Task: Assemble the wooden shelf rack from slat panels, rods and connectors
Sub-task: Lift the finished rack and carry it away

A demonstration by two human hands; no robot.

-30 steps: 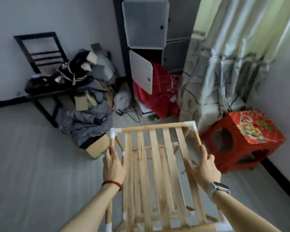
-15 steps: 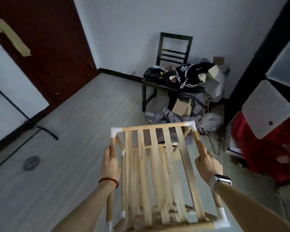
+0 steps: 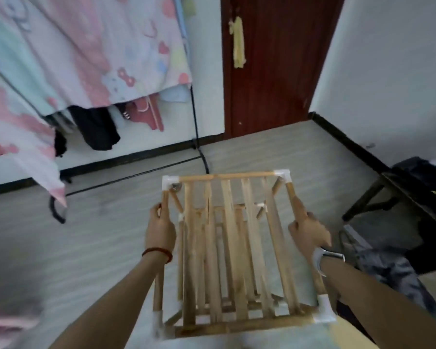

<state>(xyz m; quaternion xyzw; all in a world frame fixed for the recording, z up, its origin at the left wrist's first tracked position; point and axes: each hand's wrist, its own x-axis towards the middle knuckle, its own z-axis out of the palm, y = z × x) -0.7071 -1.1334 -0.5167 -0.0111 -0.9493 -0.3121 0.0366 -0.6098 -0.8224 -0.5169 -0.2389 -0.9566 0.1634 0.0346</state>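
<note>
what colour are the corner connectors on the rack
White, on the corner connectors of the wooden rack; head view.

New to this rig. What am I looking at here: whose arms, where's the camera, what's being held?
There is no machine here. The camera sits on a person's head and looks forward and down, so the two bare arms coming in from the bottom edge are the wearer's own.

Both hands hold a wooden shelf rack, seen from above: pale slat panels, round rods as its side rails, and white connectors at the corners. The left hand, with a red bracelet on its wrist, grips the left side rod. The right hand, with a watch on its wrist, grips the right side rod. Whether the rack's feet touch the floor is hidden.

Around it: a grey floor, a dark red door, a clothes rail with hanging fabric at left, and a dark chair at right.
</note>
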